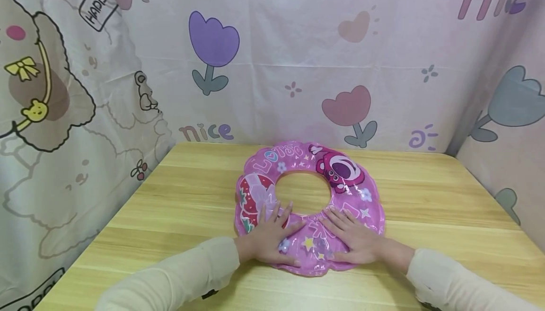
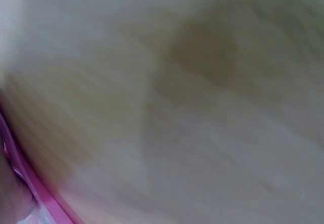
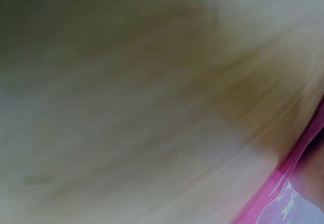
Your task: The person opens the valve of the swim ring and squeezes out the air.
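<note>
A pink inflatable swim ring [image 1: 294, 157] with a bear, strawberries and lettering printed on it lies flat on the wooden table. On its near left part rests my left hand [image 1: 272, 237], fingers spread and straight across the shiny plastic. My right hand [image 1: 355, 237] lies on the near right part, its fingers extended toward the hole. Both thumbs point inward along the front of the ring. In the left wrist view a strip of the ring's pink edge [image 2: 48, 203] shows at the lower left; the right wrist view has the pink edge [image 3: 273, 183] at the lower right.
The wooden table [image 1: 170, 207] stretches out on both sides of the ring. Behind it hangs a printed curtain [image 1: 276, 41] with tulips and lettering, and more patterned cloth [image 1: 106, 112] borders the left side.
</note>
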A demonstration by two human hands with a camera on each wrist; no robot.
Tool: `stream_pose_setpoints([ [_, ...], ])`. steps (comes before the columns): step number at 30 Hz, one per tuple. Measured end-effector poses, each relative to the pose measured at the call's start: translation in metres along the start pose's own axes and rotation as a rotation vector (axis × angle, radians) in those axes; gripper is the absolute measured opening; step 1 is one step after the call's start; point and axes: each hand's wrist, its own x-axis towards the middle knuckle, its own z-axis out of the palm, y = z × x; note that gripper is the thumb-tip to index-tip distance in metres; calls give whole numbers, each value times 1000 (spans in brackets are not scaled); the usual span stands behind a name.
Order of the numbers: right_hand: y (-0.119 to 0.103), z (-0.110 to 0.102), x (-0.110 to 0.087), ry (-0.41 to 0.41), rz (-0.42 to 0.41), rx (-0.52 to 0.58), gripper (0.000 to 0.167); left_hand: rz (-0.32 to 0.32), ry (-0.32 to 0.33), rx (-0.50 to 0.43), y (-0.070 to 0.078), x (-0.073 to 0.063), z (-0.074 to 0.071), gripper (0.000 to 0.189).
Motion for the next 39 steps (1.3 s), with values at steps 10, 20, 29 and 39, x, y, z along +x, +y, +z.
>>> stream_pose_setpoints([
  [10, -3, -4, 2, -20, 35, -37, 80, -64, -48, 31, 8, 1, -5, 85],
  [20, 15, -12, -8, 80, 43, -93, 85, -68, -42, 73, 20, 6, -16, 85],
  [29, 37, -23, -22, 62, 156, -11, 73, -24, -28, 76, 23, 9, -22, 81],
  [39, 58, -31, -27, 40, 256, -29, 56, 72, -21, 120, 34, 11, -26, 80],
])
